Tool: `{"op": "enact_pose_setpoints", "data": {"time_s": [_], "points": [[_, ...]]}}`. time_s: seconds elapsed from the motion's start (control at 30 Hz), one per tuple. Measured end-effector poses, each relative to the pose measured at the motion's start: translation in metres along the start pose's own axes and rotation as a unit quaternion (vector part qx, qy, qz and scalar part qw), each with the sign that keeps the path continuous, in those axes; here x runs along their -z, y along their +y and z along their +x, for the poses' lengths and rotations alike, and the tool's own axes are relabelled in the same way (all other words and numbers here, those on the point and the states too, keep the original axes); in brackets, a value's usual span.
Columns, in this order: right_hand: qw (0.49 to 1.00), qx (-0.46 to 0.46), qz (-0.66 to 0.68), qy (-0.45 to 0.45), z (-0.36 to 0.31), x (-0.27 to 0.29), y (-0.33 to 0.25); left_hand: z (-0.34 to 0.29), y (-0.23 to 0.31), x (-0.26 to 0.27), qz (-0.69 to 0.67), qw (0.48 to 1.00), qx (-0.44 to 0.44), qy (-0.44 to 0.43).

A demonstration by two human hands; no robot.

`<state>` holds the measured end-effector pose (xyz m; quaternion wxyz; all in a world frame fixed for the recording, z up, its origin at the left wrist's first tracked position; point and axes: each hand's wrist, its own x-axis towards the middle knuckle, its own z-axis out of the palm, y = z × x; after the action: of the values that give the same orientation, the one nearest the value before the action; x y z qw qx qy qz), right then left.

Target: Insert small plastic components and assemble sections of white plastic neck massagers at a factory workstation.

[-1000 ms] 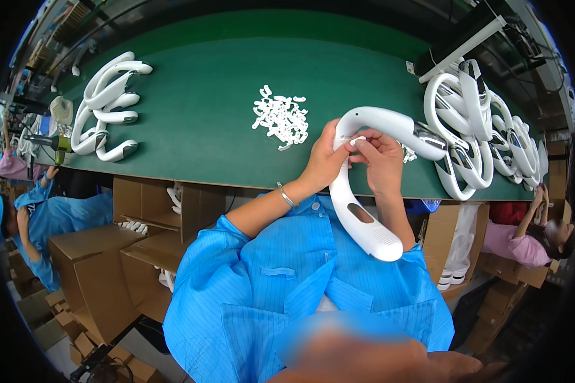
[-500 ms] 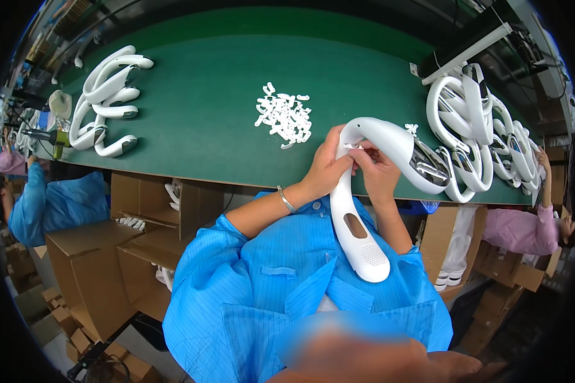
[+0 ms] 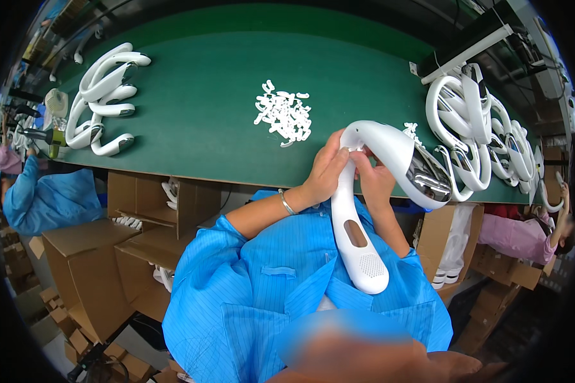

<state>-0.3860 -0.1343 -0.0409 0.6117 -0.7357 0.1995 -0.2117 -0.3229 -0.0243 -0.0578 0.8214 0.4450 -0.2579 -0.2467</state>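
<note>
On the green bench point(image 3: 204, 108), curved units point(image 3: 111, 87) lie left, small white clips point(image 3: 283, 117) centrally. Left hand point(image 3: 326, 171) grasps a white housing point(image 3: 343, 207) before the operator's torso point(image 3: 281, 249); right hand point(image 3: 378, 184) touches it, grip indiscernible. Stacked units point(image 3: 478, 121) stand right.

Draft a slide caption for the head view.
Left grip holding a curved white housing, right grip at its bend, small white parts on the green table.

Left of the small white pieces point(image 3: 281, 115), the green desk point(image 3: 198, 102) gives the left hand point(image 3: 322, 173) a wide lane to the stacked curved parts point(image 3: 108, 86), while the held part point(image 3: 390, 150) and the heap point(image 3: 481, 121) beyond obstruct the right.
</note>
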Motion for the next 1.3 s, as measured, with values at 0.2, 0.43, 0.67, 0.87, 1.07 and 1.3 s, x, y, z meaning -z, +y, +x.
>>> {"op": "enact_pose_setpoints", "data": {"time_s": [0.2, 0.43, 0.67, 0.87, 1.07, 1.3], "points": [[0.996, -0.021, 0.067, -0.056, 0.000, 0.000, 0.025, 0.001, -0.005, 0.002, 0.143, 0.984, -0.099, 0.038], [0.981, -0.093, 0.169, -0.029, 0.006, -0.017, 0.013, 0.003, -0.003, 0.007, 0.212, 0.975, -0.040, 0.055], [0.963, -0.154, 0.194, -0.108, 0.017, 0.003, 0.022, 0.018, -0.013, 0.003, -0.110, 0.969, 0.209, 0.073], [0.960, -0.173, 0.186, -0.114, -0.002, 0.017, 0.002, 0.038, 0.001, 0.000, -0.030, 0.974, 0.208, 0.080], [0.866, -0.257, 0.363, -0.230, -0.033, 0.041, -0.016, 0.076, 0.001, -0.030, -0.088, 0.977, 0.193, 0.006], [0.860, -0.183, 0.472, -0.071, -0.021, 0.106, -0.021, 0.122, -0.005, -0.108, -0.049, 0.980, 0.165, -0.095]]}}
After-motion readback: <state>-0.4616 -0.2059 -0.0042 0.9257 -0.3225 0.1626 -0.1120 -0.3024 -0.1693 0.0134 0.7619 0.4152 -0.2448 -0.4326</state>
